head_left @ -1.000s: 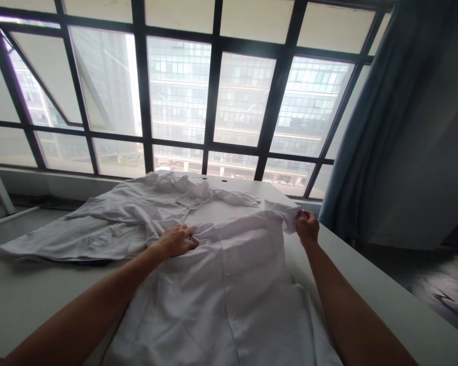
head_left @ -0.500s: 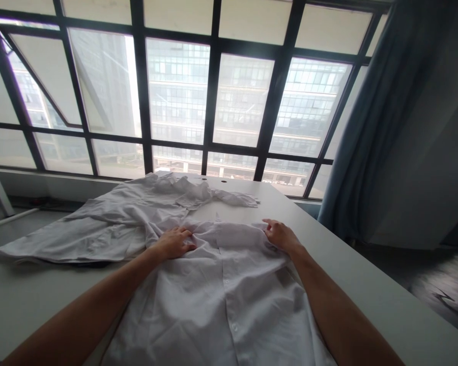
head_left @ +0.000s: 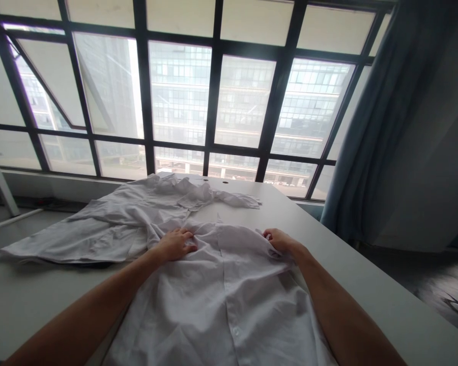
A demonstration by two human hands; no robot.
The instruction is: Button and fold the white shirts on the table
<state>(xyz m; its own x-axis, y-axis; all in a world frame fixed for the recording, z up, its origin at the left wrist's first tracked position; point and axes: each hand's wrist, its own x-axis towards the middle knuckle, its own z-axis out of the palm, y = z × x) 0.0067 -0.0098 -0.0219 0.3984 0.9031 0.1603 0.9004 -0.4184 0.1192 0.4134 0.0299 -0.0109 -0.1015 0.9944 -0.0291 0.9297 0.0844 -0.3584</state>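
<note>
A white button-up shirt (head_left: 191, 300) lies in front of me on the table, its button strip running down the middle and its surface wrinkled. My left hand (head_left: 175, 244) rests on the shirt's far left part, fingers apart and lying on the cloth. At the far right edge of the same shirt, my right hand (head_left: 283, 241) has its fingers curled round a fold of the fabric. Beyond and left of my left hand, more white garments (head_left: 110, 223) lie crumpled, overlapping the shirt's far left side.
The white table (head_left: 351, 284) stretches away toward a large window with a dark frame (head_left: 209, 107). A blue-grey curtain (head_left: 362, 142) hangs on the right. Beyond the table's left side stands a white metal leg (head_left: 3, 185).
My right hand's fingers, stretched out earlier, are now curled in on the shirt's right edge, and the cloth there is bunched. My left hand stays in place on the cloth.
</note>
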